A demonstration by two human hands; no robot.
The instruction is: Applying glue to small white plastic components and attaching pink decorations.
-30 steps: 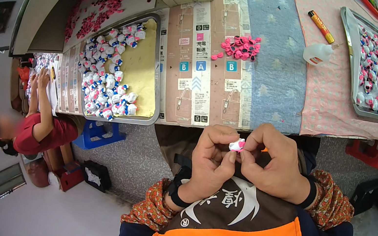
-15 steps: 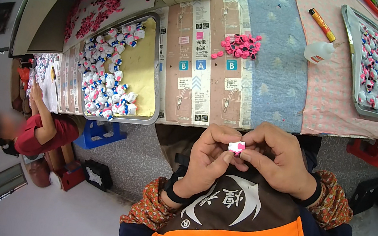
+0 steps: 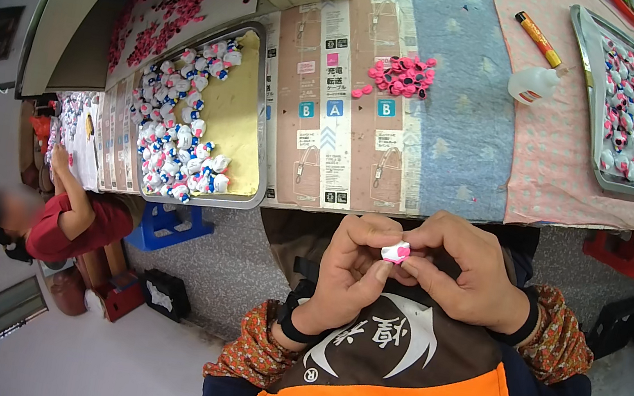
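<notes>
Between the fingertips of both hands I hold a small white-and-pink figurine piece (image 3: pixel 394 252), over my lap just off the table's front edge. My left hand (image 3: pixel 355 264) pinches its left side with thumb and fingers. From the right, my right hand (image 3: pixel 464 271) grips it the same way, partly covering it. On the table beyond lies a pile of small pink pieces (image 3: pixel 403 76). To the left, a metal tray (image 3: pixel 257 147) with a yellow lining bears many white pieces with blue and pink parts (image 3: pixel 180 118).
At right, a second tray (image 3: pixel 600 181) is full of white, pink and dark pieces. A yellow-orange tube (image 3: pixel 537 39) and a white squeeze bottle (image 3: pixel 534 85) lie near it. A box-like machine (image 3: pixel 72 18) covers more pink pieces. A person in red (image 3: pixel 84 226) works at far left, near a blue stool (image 3: pixel 171 226).
The figurine piece has turned slightly in my fingertips, showing a different side with a pink patch at its right. Both hands stay in nearly the same place.
</notes>
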